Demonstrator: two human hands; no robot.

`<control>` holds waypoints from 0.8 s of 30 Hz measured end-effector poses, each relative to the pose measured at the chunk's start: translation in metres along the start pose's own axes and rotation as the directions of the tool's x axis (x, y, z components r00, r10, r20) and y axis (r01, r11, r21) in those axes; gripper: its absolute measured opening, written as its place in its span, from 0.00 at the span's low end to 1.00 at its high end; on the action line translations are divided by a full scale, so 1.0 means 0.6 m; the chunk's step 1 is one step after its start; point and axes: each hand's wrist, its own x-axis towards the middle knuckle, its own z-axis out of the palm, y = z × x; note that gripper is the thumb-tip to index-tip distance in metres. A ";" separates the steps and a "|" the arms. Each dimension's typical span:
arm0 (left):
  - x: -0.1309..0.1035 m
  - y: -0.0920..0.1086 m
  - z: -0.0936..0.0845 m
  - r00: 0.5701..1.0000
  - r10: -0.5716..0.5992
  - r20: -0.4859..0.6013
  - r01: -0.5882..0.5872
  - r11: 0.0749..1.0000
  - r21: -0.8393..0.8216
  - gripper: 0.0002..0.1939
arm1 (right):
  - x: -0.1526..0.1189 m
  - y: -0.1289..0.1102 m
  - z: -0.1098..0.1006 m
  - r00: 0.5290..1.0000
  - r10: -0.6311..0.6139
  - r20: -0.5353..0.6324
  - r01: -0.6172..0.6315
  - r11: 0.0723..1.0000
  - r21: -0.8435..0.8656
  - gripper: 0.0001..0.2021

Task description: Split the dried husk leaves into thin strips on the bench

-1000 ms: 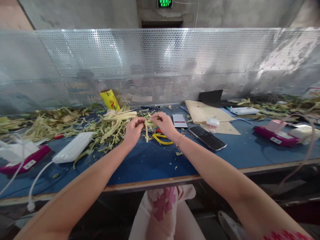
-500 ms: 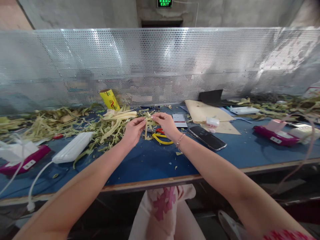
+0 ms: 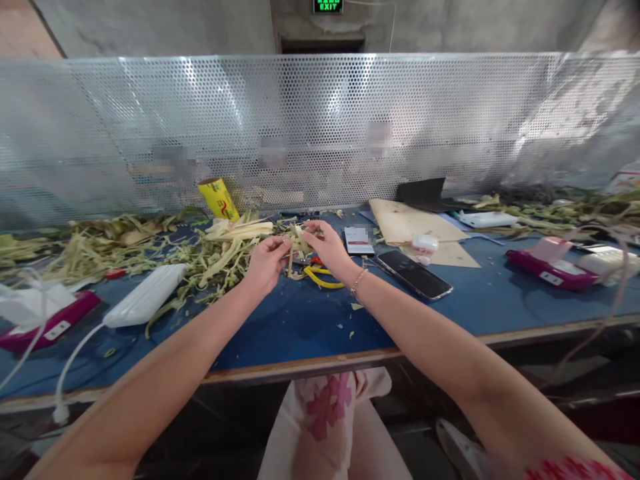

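Observation:
My left hand (image 3: 269,265) is closed in a pinch on a pale, dry plant strip (image 3: 291,261), which hangs down from the fingertips. Close beside it, my right hand (image 3: 327,245) has its thumb and fingers curled at the upper end of the same pale material; the exact grip there is small and partly hidden. Under and behind the hands lie pliers with yellow and red handles (image 3: 325,280), partly covered by my right hand. A heap of dry husk-like strips (image 3: 220,257) spreads just left of my left hand.
A black phone (image 3: 416,275), a small white case (image 3: 425,245) and tan paper sheets (image 3: 400,223) lie to the right. On the left are a white power brick (image 3: 146,295) and a purple power strip (image 3: 75,317). A perforated metal screen (image 3: 320,120) stands behind the blue tabletop (image 3: 300,333).
My right hand has lifted slightly and its fingers have loosened and shifted around the strip's upper end. My left hand stays nearly in place with its pinch.

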 end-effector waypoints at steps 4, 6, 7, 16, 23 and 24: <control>-0.002 0.001 0.000 1.000 0.022 0.005 -0.023 0.998 0.051 0.16 | 0.006 0.010 -0.001 0.994 -0.001 0.108 0.004 1.000 -0.029 0.09; -0.002 0.000 -0.001 0.999 0.034 0.010 -0.034 0.995 0.092 0.16 | 0.005 0.011 -0.002 0.992 -0.015 0.122 0.022 0.998 -0.060 0.07; -0.001 -0.001 -0.002 0.999 0.036 0.006 -0.037 0.993 0.117 0.15 | 0.004 0.011 -0.002 0.992 -0.017 0.121 0.026 0.997 -0.073 0.06; -0.002 -0.014 0.008 0.991 0.037 -0.127 -0.002 0.963 0.271 0.08 | -0.015 -0.011 0.010 0.957 -0.258 0.135 0.290 0.882 -0.373 0.04; -0.004 -0.005 0.009 0.980 -0.160 -0.121 0.179 0.969 0.172 0.07 | -0.026 -0.010 0.015 0.884 -0.343 0.317 0.467 0.657 -0.591 0.08; -0.001 -0.009 0.004 0.985 -0.135 -0.108 0.153 0.970 0.186 0.08 | -0.027 -0.011 0.015 0.877 -0.337 0.344 0.481 0.638 -0.602 0.09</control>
